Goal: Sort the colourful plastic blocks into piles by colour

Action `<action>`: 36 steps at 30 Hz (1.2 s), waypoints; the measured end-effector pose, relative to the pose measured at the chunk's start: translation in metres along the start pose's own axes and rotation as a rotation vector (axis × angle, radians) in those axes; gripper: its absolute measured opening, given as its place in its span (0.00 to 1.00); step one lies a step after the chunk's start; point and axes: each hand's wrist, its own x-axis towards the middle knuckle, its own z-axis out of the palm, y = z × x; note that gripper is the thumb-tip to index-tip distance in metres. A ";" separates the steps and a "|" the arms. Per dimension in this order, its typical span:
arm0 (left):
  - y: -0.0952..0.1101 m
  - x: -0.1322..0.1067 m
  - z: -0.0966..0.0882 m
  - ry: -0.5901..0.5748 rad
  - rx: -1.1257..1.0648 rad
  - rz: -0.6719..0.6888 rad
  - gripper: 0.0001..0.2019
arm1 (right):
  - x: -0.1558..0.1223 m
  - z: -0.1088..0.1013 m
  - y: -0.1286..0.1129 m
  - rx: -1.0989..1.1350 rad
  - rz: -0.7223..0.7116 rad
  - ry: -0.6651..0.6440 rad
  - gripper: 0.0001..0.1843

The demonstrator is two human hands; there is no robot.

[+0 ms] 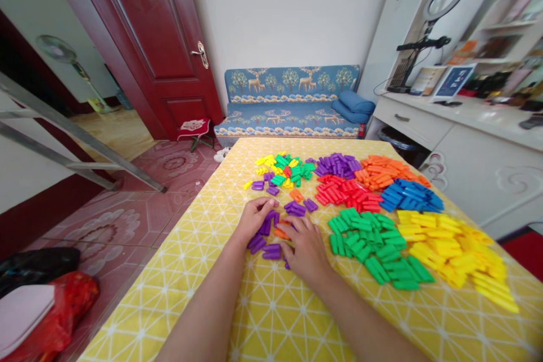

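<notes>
Both my hands rest on a yellow patterned tablecloth (254,317) over a small cluster of purple plastic pieces (266,232). My left hand (253,216) is curled, its fingers closed round some purple pieces. My right hand (305,246) lies palm down, fingers bent over purple pieces and an orange piece (280,232). Just beyond my fingers lie more purple pieces (297,207). What sits under each palm is hidden.
Sorted heaps fill the right half: green (373,243), yellow (449,249), blue (409,195), red (345,192), orange (382,169), purple (337,164). A mixed pile (284,169) lies further back. Beyond are a blue sofa (292,102), a red door (156,39) and a white cabinet (466,141).
</notes>
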 end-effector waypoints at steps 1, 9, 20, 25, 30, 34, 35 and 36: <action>0.000 0.000 0.000 -0.002 0.006 0.002 0.20 | 0.000 0.001 -0.002 -0.024 0.012 -0.016 0.22; 0.001 -0.002 0.000 -0.026 0.045 0.026 0.20 | 0.002 0.011 0.002 0.083 0.022 0.023 0.14; 0.008 -0.007 0.002 -0.242 0.044 0.026 0.17 | 0.015 0.022 0.019 0.842 0.363 0.257 0.16; 0.004 -0.005 -0.001 -0.241 -0.063 -0.041 0.14 | 0.015 0.024 0.021 0.801 0.373 0.226 0.16; -0.002 -0.001 -0.005 -0.073 -0.299 -0.104 0.15 | 0.010 0.020 0.015 0.517 0.195 0.134 0.08; -0.004 0.002 -0.004 -0.006 -0.286 -0.099 0.15 | 0.028 0.002 0.015 0.215 0.037 0.200 0.08; -0.004 0.002 -0.003 0.003 -0.287 -0.095 0.16 | 0.037 -0.002 0.019 0.168 0.049 0.221 0.10; -0.004 0.003 -0.003 0.010 -0.289 -0.094 0.16 | 0.047 -0.004 0.023 0.120 0.074 0.227 0.11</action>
